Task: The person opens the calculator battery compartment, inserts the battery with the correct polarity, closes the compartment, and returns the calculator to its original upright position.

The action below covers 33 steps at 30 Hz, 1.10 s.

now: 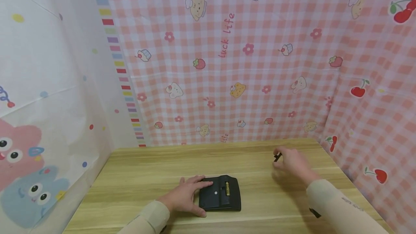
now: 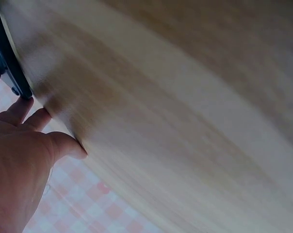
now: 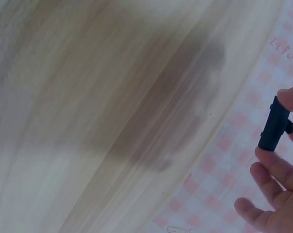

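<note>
A black device (image 1: 213,200) lies flat on the table (image 1: 146,172), toward the six o'clock side of the tabletop as the head view shows it. A gold battery (image 1: 227,189) sits in a slot in its upper face, at about two o'clock from the device's middle; a small white dot (image 1: 216,193) is near that middle. The left hand (image 1: 186,196) is at nine o'clock, fingers extended and spread, touching the device without gripping it. The right hand (image 1: 295,162), between two and three o'clock from the device and well apart from it, pinches a black piece (image 3: 273,127) between its fingertips, raised over the table; a small tab juts from the piece's side. Checked cloth (image 1: 224,107) hangs at twelve o'clock, beyond the table's far edge.
</note>
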### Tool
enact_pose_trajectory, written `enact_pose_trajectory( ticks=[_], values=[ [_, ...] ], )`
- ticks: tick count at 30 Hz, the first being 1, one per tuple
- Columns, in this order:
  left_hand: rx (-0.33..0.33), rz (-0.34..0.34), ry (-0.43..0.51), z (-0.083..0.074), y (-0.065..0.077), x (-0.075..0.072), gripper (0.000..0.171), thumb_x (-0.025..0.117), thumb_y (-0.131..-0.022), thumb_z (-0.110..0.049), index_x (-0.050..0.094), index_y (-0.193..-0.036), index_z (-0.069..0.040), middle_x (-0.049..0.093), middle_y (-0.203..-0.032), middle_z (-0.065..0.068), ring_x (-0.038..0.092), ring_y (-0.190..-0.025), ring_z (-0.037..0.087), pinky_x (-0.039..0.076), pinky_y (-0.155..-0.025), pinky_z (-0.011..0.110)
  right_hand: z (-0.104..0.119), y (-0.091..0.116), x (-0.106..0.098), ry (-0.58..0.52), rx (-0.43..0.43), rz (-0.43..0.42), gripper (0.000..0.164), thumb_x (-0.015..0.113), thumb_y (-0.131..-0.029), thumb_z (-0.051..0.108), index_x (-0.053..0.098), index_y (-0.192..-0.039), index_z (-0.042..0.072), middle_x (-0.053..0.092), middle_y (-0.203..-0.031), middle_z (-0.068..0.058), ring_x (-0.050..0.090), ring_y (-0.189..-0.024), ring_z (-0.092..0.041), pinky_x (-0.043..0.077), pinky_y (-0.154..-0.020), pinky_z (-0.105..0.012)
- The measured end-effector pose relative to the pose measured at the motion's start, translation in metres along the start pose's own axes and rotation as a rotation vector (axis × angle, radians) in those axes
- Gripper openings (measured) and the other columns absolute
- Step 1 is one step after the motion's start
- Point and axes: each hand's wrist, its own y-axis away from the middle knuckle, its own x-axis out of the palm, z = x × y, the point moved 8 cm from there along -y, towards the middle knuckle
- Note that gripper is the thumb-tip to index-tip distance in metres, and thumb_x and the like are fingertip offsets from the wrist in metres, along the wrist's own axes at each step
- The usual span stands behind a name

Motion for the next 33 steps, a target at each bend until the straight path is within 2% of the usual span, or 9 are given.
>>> enact_pose_trajectory(
  ticks=[10, 18, 25, 33],
  values=[
    [0.001, 0.002, -0.009, -0.003, 0.001, 0.000, 0.098, 0.096, -0.075, -0.051, 0.050, -0.160, -0.036, 0.036, -0.173, 0.012, 0.028, -0.163, 0.041, 0.006, -0.122, 0.085, 0.018, 0.006, -0.002, -0.067, -0.106, -0.083, 0.031, 0.088, -0.086, 0.022, 0.069, -0.109, 0.014, 0.079, -0.105, -0.009, 0.072, -0.092, -0.030, 0.059, -0.079, -0.054],
    [0.002, 0.003, 0.002, -0.002, 0.001, 0.000, 0.097, 0.096, -0.076, -0.051, 0.050, -0.160, -0.037, 0.035, -0.174, 0.011, 0.027, -0.164, 0.041, 0.005, -0.123, 0.085, 0.019, 0.010, -0.002, -0.107, -0.108, -0.079, 0.030, 0.089, -0.086, 0.022, 0.068, -0.106, 0.015, 0.077, -0.108, -0.009, 0.070, -0.100, -0.036, 0.058, -0.081, -0.057],
    [0.002, 0.006, 0.006, 0.001, -0.001, 0.000, 0.097, 0.094, -0.077, -0.054, 0.049, -0.161, -0.039, 0.034, -0.175, 0.010, 0.026, -0.164, 0.040, 0.005, -0.123, 0.084, 0.020, 0.010, -0.001, -0.154, -0.143, -0.096, 0.030, 0.091, -0.085, 0.023, 0.068, -0.103, 0.018, 0.080, -0.114, -0.011, 0.070, -0.109, -0.041, 0.057, -0.089, -0.062],
    [0.005, 0.005, 0.009, 0.001, -0.001, 0.001, 0.097, 0.095, -0.076, -0.053, 0.049, -0.160, -0.038, 0.034, -0.174, 0.010, 0.027, -0.164, 0.041, 0.005, -0.122, 0.085, 0.026, 0.012, 0.001, -0.226, -0.172, -0.062, 0.030, 0.092, -0.084, 0.025, 0.070, -0.104, 0.020, 0.080, -0.115, -0.010, 0.072, -0.113, -0.040, 0.058, -0.095, -0.062]
  ],
)
